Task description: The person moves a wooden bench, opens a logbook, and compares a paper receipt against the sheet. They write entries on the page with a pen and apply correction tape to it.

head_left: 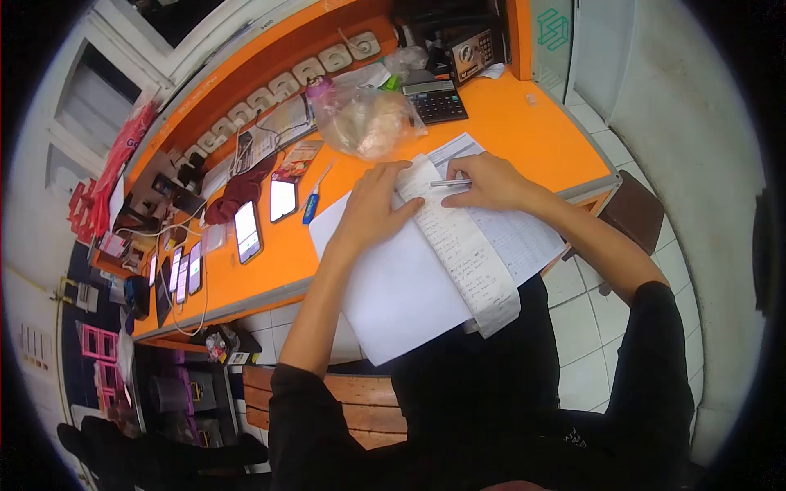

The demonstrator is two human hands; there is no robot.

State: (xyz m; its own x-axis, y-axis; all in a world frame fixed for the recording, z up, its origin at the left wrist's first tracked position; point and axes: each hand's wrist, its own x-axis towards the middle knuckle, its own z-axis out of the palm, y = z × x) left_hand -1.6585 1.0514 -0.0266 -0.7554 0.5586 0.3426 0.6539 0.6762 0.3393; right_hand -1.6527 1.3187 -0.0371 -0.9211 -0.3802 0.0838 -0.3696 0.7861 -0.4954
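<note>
A long paper strip with handwritten lines (467, 245) lies over a blank white sheet (393, 286) and a printed form (516, 245), its lower end hanging past the desk edge. My left hand (377, 204) rests at the strip's upper left, thumb on its edge and fingers bent over the top. On the strip's right side, my right hand (483, 184) pinches a silver pen (450, 182), which points left across the paper. A blue screwdriver-like tool (312, 204) lies on the desk left of my left hand.
The orange desk (540, 139) bears a clear plastic bag (368, 123), a calculator (435, 102), lit phones (247, 231) and cables. Power sockets (307, 69) line the back. A brown stool (633, 211) stands at the right, a wooden bench (360, 405) below.
</note>
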